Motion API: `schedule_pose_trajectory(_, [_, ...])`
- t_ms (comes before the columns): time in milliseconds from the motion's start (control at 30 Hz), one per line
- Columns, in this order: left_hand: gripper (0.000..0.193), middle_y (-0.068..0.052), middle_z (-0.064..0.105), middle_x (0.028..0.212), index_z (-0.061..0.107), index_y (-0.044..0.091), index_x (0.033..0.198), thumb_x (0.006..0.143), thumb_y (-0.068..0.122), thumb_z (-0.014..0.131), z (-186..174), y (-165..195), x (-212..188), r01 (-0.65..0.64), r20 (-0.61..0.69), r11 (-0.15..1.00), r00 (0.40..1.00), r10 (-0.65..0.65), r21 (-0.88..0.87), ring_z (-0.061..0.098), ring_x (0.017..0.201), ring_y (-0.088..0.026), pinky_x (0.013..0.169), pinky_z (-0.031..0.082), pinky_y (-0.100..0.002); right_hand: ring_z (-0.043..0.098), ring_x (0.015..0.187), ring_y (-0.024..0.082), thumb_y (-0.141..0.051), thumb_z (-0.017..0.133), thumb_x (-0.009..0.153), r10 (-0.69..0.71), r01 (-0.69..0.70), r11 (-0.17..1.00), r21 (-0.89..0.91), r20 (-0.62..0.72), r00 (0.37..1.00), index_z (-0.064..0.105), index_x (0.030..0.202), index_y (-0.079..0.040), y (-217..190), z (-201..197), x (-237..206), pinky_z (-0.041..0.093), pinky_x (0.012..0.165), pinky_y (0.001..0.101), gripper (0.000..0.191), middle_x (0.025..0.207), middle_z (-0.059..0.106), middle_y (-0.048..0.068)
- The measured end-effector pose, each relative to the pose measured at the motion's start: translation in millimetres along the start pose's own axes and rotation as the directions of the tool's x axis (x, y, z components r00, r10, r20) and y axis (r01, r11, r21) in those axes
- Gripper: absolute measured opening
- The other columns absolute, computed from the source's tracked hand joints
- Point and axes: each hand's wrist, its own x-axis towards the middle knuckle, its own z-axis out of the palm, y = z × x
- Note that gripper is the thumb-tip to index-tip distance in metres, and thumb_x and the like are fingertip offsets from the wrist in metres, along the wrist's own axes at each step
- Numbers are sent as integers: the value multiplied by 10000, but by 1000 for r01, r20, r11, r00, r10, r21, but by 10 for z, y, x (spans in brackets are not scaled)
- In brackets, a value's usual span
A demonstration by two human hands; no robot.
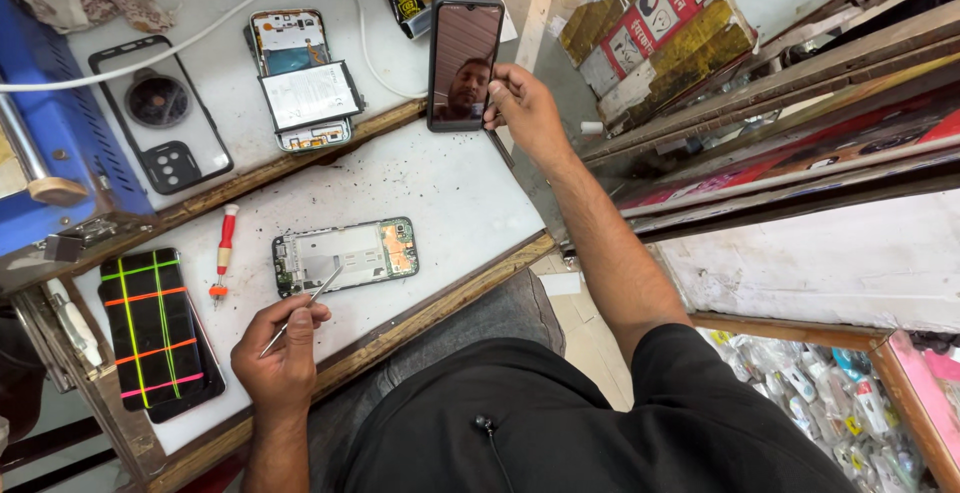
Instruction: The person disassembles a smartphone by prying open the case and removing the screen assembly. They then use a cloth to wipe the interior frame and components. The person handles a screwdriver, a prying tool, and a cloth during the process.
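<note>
A blue machine (60, 143) is seen at the far left of the white bench (450, 193), with a flat pad crossed by bright tape stripes (150, 328) lying near the front edge below it. Behind, a clear phone cover (165, 118) and a second opened phone with a loose battery (305, 93) are laid out, and a white cable (150, 53) is run across them. A red-handled screwdriver (224, 251) is set just left of the opened phone (345, 255), nearly upright in the view.

The opened phone is laid flat near the bench's middle, its long axis running left to right, its circuit board end turned to the right. Nothing is placed across it except the tweezers (300, 308), whose tip is rested on its lower left part.

The tweezers are pinched in the left hand (280, 358), fingers closed narrowly around them, at the bench's front edge. A small glue bottle (405, 1) is seen at the back.

A dark-screened phone (464, 61) is held upright past the bench's right end, long axis vertical, screen turned toward the camera. Its right edge is gripped by the right hand (525, 108), fingers curled around it. Shelving and a carton (650, 28) are seen beyond, with packets in a glass case (830, 403) lower right.
</note>
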Motion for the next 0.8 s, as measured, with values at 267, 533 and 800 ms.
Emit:
schedule_pose_trajectory(267, [183, -149, 738, 954, 664, -72, 1155, 1047, 74, 636, 31, 9, -11, 19, -10, 999, 1000, -19, -38, 725, 910, -188, 876, 629, -351, 602, 701, 67, -161, 473, 1102, -36, 39, 998, 45, -61, 997, 601, 1329, -14, 217, -72, -89, 513, 567, 219, 299, 1109, 667, 33])
schedule_pose_trajectory(533, [144, -101, 750, 940, 705, -20, 1104, 977, 47, 711, 110, 310, -40, -3, -77, 968, 997, 24, 252, 708, 871, -152, 799, 570, -287, 509, 755, 95, 40, 527, 1071, -308, 260, 939, -225, -218, 926, 694, 1128, -44, 53, 275, -950, 414, 661, 228, 195, 992, 671, 32])
schedule_pose_trajectory(800, [170, -152, 738, 1107, 727, 19, 1161, 993, 31, 704, -62, 606, -18, -27, -152, 676, 967, 205, 736, 743, 944, -305, 795, 592, -348, 510, 1320, 375, -240, 802, 863, -258, 564, 566, -601, 520, 814, 601, 1356, -86, -421, 990, -1378, 420, 1104, 496, 554, 1393, 600, 178])
